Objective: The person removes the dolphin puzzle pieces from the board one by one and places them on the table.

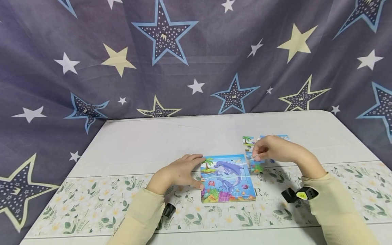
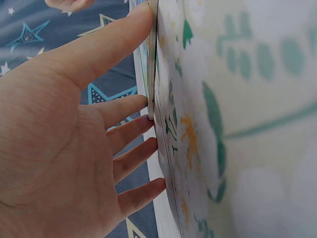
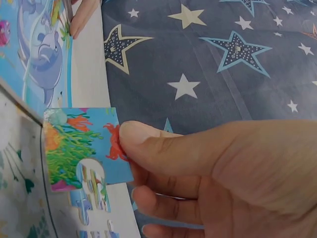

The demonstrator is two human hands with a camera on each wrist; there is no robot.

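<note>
A square dolphin picture puzzle (image 1: 228, 175) lies flat on the table. My left hand (image 1: 180, 172) rests at its left side, with the thumb and fingertips touching the edge; in the left wrist view the fingers (image 2: 131, 134) are spread and nearly straight. To the right of the picture, my right hand (image 1: 277, 149) pinches a jigsaw piece (image 3: 74, 141) between thumb and fingers. Green seaweed, orange coral and a red crab are printed on it. The fingers behind the piece are partly hidden.
Several loose jigsaw pieces (image 1: 247, 140) lie beyond and beneath the right hand, one with a palm tree. The white table (image 1: 171, 136) has a floral band (image 1: 107, 204) across it. A dark star-printed cloth (image 1: 196, 68) hangs behind.
</note>
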